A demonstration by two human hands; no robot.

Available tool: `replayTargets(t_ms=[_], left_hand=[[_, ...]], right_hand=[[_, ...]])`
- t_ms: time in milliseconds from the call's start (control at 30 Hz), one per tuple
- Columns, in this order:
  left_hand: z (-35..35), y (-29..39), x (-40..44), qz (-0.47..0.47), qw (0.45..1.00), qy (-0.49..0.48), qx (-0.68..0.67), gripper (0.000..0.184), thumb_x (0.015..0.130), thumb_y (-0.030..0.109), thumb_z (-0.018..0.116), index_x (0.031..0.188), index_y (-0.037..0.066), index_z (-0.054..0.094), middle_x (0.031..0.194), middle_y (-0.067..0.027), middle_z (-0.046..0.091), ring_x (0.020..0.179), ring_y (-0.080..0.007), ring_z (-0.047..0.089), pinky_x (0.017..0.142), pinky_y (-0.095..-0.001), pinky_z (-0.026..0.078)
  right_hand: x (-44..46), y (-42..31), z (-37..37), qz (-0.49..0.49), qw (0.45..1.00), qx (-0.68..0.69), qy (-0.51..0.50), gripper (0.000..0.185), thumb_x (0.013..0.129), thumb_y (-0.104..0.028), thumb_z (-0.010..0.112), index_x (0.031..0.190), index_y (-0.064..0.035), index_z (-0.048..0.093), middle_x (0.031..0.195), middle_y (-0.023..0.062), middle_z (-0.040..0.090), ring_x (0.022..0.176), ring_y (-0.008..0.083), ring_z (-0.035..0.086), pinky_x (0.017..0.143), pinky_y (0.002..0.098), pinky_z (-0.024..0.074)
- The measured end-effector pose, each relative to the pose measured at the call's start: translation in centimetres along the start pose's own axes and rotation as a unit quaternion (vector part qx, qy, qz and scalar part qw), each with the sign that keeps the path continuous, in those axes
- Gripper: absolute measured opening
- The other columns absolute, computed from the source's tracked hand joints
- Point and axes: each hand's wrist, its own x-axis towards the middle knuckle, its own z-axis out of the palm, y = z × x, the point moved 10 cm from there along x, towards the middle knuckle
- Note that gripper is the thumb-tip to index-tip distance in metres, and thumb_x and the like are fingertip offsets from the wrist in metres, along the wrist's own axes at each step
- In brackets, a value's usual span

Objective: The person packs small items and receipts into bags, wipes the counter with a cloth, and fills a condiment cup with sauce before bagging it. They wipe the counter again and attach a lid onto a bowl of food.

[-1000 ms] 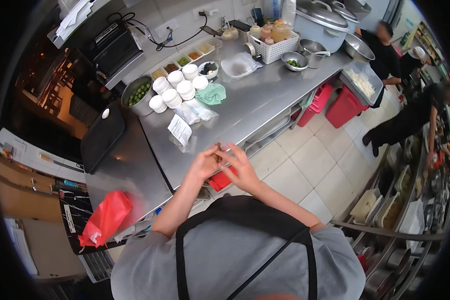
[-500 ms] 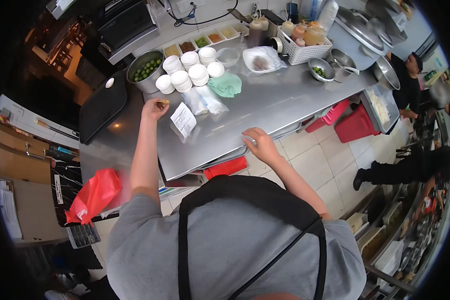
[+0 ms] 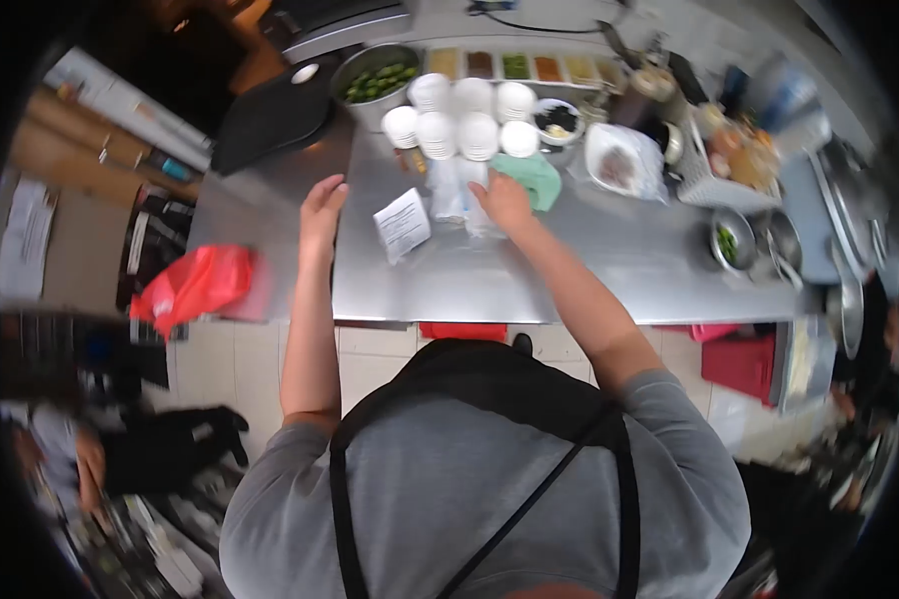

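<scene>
My left hand (image 3: 322,207) is above the left part of the steel counter, fingers apart and holding nothing. To its right stands a white printed slip (image 3: 403,225). My right hand (image 3: 506,203) is over the clear plastic bags (image 3: 451,195), beside a green cloth or bag (image 3: 539,182). Its thumb and forefinger are spread; blur hides whether they touch the plastic. Stacks of white cups (image 3: 436,135) stand just behind the bags. Small yellow-brown pieces (image 3: 418,161) lie at the left front of the stacks.
A pot of limes (image 3: 375,85) stands behind a black tray (image 3: 275,115). Topping containers (image 3: 514,67) line the back. Rightward are a bagged bowl (image 3: 617,165), a bottle basket (image 3: 714,180) and metal bowls (image 3: 731,242). A red bag (image 3: 205,285) lies left. Another person (image 3: 150,454) is behind.
My view has turned right. My left hand no longer holds the small yellow-brown piece. My right hand has moved from the counter's front edge to the plastic bags.
</scene>
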Motion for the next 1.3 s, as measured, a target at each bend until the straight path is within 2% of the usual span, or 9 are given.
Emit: replayTargets(t_ms=[133,400,567,667,767,833,933,1033,1300], left_hand=[[-2.0,0.6,-5.2,0.017,0.999,0.023,0.022,0.032,0.082,0.026,0.057,0.106,0.006,0.057,0.097,-0.0027,0.058,0.089,-0.0107,0.048,0.079,-0.0245,0.036],[-2.4,-3.4,-12.8,-0.021,0.996,0.049,0.066,0.023,0.082,0.017,0.056,0.101,0.005,0.059,0.096,-0.0055,0.060,0.087,-0.0135,0.055,0.079,-0.0254,0.042],[5.3,1.0,-14.7,0.049,0.987,-0.034,-0.151,0.039,0.079,0.017,0.061,0.115,0.006,0.049,0.107,-0.0049,0.055,0.098,-0.0145,0.051,0.086,-0.0311,0.041],[5.4,4.8,-13.9,0.125,0.967,-0.071,-0.210,0.039,0.075,0.017,0.065,0.109,0.003,0.053,0.110,-0.0074,0.054,0.100,-0.0165,0.051,0.087,-0.0318,0.040],[5.4,3.3,-13.4,-0.018,0.977,-0.166,-0.136,0.035,0.073,0.016,0.068,0.101,-0.001,0.056,0.109,-0.0095,0.053,0.102,-0.0188,0.050,0.088,-0.0306,0.038],[4.3,2.5,-12.8,0.064,0.983,-0.151,-0.086,0.034,0.071,0.016,0.069,0.098,-0.001,0.057,0.106,-0.0102,0.054,0.102,-0.0195,0.050,0.088,-0.0300,0.038],[2.8,1.6,-12.8,0.165,0.975,-0.146,0.001,0.035,0.068,0.017,0.071,0.096,-0.001,0.058,0.102,-0.0104,0.055,0.100,-0.0206,0.050,0.086,-0.0296,0.038],[-1.7,1.2,-11.7,0.194,0.971,-0.133,0.028,0.037,0.069,0.017,0.071,0.099,0.001,0.057,0.101,-0.0089,0.055,0.099,-0.0212,0.051,0.086,-0.0310,0.039],[-39.1,-3.2,-4.2,0.089,0.873,0.314,0.363,0.033,0.068,0.011,0.064,0.101,0.005,0.059,0.109,-0.0140,0.053,0.104,-0.0302,0.048,0.091,-0.0369,0.036]], right_hand=[[1.1,-4.9,2.8,-0.037,0.993,-0.111,0.002,0.075,0.073,-0.056,0.055,0.111,0.0074,0.040,0.096,0.0207,0.056,0.089,0.0337,0.055,0.073,0.0367,0.0470],[1.2,1.5,2.3,-0.065,0.983,0.107,-0.135,0.053,0.064,-0.021,0.060,0.112,0.0000,0.050,0.103,0.0213,0.057,0.098,0.0323,0.054,0.082,0.0394,0.0419],[-7.7,-5.2,-4.2,-0.108,0.831,0.438,-0.326,0.037,0.068,-0.008,0.057,0.105,-0.0032,0.055,0.090,0.0035,0.059,0.078,0.0115,0.055,0.070,0.0271,0.0439],[-13.5,-9.1,-4.3,-0.145,0.768,0.433,-0.449,0.038,0.070,-0.008,0.057,0.107,-0.0010,0.053,0.091,0.0020,0.059,0.079,0.0099,0.055,0.070,0.0263,0.0443],[-15.5,-9.6,-1.8,0.008,0.682,0.546,-0.487,0.044,0.073,-0.013,0.060,0.112,0.0015,0.048,0.095,0.0040,0.058,0.081,0.0120,0.056,0.071,0.0271,0.0450],[-15.6,-9.5,-1.3,0.205,0.601,0.683,-0.362,0.050,0.076,-0.021,0.062,0.117,0.0022,0.043,0.099,0.0073,0.057,0.084,0.0153,0.057,0.074,0.0285,0.0456],[-17.0,-14.4,0.0,0.094,0.567,0.665,-0.477,0.054,0.076,-0.022,0.065,0.118,0.0012,0.042,0.102,0.0099,0.056,0.087,0.0181,0.056,0.076,0.0300,0.0454],[-17.0,-19.4,1.5,0.034,0.754,0.477,-0.451,0.054,0.073,-0.016,0.067,0.118,0.0018,0.042,0.102,0.0098,0.055,0.087,0.0178,0.056,0.075,0.0299,0.0456],[-6.8,-35.8,6.9,-0.118,0.839,0.459,-0.267,0.033,0.073,-0.016,0.067,0.100,-0.0002,0.055,0.085,0.0046,0.059,0.077,0.0122,0.055,0.070,0.0265,0.0439]])
